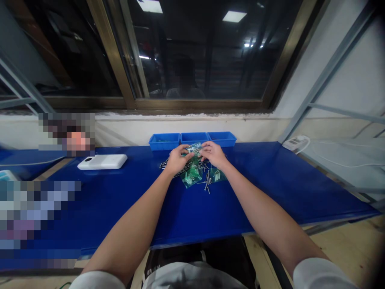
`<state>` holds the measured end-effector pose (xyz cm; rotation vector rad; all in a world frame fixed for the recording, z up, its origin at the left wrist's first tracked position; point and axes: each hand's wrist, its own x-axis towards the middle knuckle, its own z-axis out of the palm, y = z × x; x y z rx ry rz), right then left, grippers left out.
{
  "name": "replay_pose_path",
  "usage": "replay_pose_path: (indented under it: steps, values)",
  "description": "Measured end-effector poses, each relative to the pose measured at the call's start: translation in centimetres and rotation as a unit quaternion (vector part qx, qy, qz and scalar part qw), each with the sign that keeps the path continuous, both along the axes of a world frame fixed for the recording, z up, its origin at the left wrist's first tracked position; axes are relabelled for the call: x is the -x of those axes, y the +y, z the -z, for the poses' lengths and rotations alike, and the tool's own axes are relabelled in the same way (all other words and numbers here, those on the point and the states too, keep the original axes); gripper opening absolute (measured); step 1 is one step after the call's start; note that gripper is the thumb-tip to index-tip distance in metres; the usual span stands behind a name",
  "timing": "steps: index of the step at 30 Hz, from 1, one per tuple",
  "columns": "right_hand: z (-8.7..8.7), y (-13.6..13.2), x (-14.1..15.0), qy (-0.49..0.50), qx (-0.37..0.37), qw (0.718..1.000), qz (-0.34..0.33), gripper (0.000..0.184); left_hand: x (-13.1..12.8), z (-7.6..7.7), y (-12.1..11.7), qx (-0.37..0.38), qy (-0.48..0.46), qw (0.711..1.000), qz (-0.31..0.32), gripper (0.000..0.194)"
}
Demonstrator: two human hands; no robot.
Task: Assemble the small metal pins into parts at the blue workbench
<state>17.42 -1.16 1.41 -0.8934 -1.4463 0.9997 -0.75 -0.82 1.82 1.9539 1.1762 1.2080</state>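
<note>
Between my two hands is a small clear greenish plastic bag (pixel 194 147), held up just in front of the blue bins. My left hand (pixel 178 159) pinches its left side, and the fingers of my right hand (pixel 214 154) grip its right edge. Below them on the table lies a heap of metal screws (pixel 208 180), some loose at the front. Another green plastic bag (pixel 191 177) rests on the heap's near side, with small pieces in it. One more bag (pixel 217 174) lies to the right, partly behind my right forearm.
Three joined blue bins (pixel 165 145) stand along the wall at the back of the blue table (pixel 192 218). A white oblong device (pixel 102 162) lies to the left. At the far right is a power strip (pixel 296 143) with a white cable. A blurred-out person is at the left.
</note>
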Motion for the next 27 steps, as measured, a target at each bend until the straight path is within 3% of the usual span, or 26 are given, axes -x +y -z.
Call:
replay_pose_path:
  steps: [3, 7, 11, 14, 17, 18, 20, 22, 27]
  values:
    - [0.0, 0.0, -0.3, -0.095, -0.057, 0.993, 0.033, 0.025, 0.0, -0.3, -0.2, -0.038, 0.005, 0.999, -0.023, 0.046]
    - [-0.4, -0.4, -0.7, -0.174, -0.150, 0.969, 0.086, 0.006, -0.2, -0.5, -0.5, -0.130, 0.031, 0.991, -0.025, 0.009]
    - [-0.8, -0.8, -0.8, -0.221, -0.211, 0.944, 0.123, 0.016, -0.3, -0.6, -0.7, -0.182, 0.046, 0.981, -0.042, 0.014]
    - [-0.7, -0.8, -0.9, -0.233, -0.226, 0.937, 0.129, 0.019, -0.4, -0.5, -0.8, -0.163, 0.038, 0.985, -0.037, 0.017]
    - [-0.3, -0.6, -0.9, -0.203, -0.197, 0.953, 0.105, 0.011, -0.5, -0.2, -0.7, -0.116, -0.009, 0.993, -0.004, 0.016]
    - [-0.2, -0.6, -0.9, -0.191, -0.171, 0.962, 0.096, 0.010, -0.5, -0.1, -0.7, -0.094, -0.032, 0.995, 0.007, 0.023]
    - [-0.1, -0.6, -0.8, -0.173, -0.120, 0.974, 0.082, 0.023, -0.5, 0.1, -0.5, -0.049, -0.076, 0.996, 0.025, 0.044]
    - [-0.2, -0.7, -0.6, -0.165, -0.090, 0.979, 0.073, 0.035, -0.6, 0.3, -0.3, -0.014, -0.104, 0.994, 0.042, 0.053]
    - [-0.4, -1.0, -0.3, -0.169, -0.081, 0.980, 0.066, 0.040, -0.9, 0.6, -0.1, 0.021, -0.133, 0.989, 0.058, 0.045]
